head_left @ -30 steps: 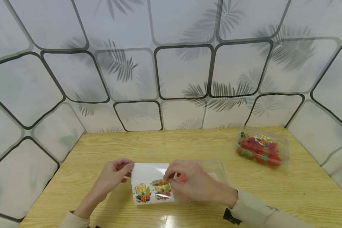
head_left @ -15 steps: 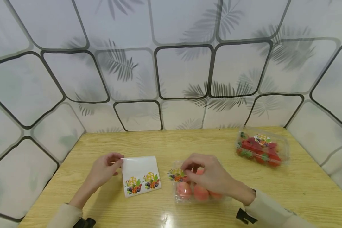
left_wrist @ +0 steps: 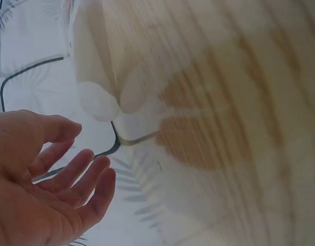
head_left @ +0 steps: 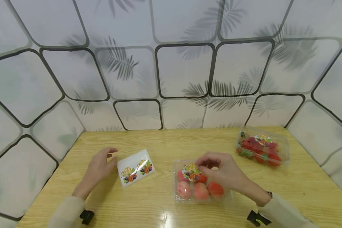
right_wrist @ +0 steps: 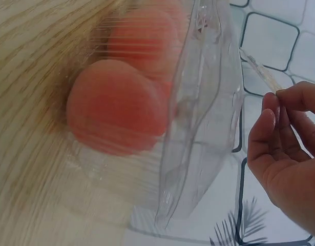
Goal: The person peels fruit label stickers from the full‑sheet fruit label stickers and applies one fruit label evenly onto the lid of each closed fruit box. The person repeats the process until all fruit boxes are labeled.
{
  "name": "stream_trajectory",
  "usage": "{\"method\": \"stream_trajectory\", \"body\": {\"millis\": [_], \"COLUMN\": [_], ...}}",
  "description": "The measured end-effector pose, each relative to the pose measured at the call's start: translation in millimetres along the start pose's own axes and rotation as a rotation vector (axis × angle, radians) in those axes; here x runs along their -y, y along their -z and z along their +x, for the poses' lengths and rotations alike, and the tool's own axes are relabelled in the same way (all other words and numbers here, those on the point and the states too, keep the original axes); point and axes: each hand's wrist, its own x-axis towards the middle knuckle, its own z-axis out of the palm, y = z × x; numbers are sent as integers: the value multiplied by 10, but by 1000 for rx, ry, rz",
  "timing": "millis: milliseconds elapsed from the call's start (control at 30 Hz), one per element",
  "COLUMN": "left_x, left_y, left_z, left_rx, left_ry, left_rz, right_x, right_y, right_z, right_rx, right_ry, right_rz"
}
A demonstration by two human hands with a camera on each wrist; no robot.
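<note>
My right hand (head_left: 225,172) pinches the edge of a round fruit-print sticker (head_left: 191,172) between thumb and fingertips. The sticker is above a clear plastic box (head_left: 226,200) holding several peaches (head_left: 201,192); seen edge-on in the right wrist view, this sticker (right_wrist: 262,72) stands apart from the lid. My left hand (head_left: 100,167) holds nothing, its fingers loosely bent beside a white sticker sheet (head_left: 133,160). Two fruit-print stickers (head_left: 144,167) show on the sheet, which lies turned on the table. The left wrist view shows the relaxed left hand (left_wrist: 55,189) over the wood.
A second clear box (head_left: 285,152) with strawberries (head_left: 269,157) stands at the back right, a similar sticker (head_left: 263,139) on its lid. The wooden table (head_left: 148,212) ends at a patterned fabric wall (head_left: 185,114) at the back and sides.
The right hand has peeled a sticker from the sheet and carried it right, over the peach box. The left hand has let go of the sheet, which has moved left and turned.
</note>
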Motion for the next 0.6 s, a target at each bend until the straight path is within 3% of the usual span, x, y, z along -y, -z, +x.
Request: {"method": "stream_trajectory", "body": {"millis": [100,167,233,400,500,600], "left_x": [-71,-216,-439,-1067,-1275,-1352], "left_y": [-38,-92,-147,-228,-303,-406], "left_z": [-20,-70,-145,-323,-363,-377], "left_rx": [-28,-10,49,236,303,365], "left_ry": [-86,-165,-232,-306,-353,-361], "left_rz": [17,-29,-118,-312,-317,-309], "right_x": [-19,-34,-53,-104,-123,-124], "right_y": [39,63,91,162,192,203], "right_z": [-17,-28,-38,-63,-72,-71], "right_rx": [5,13,20,34,40,48], "right_ry": [-26,-43,-52,-63,-74,-92], "right_rz": [3,7,-1,2,23,40]}}
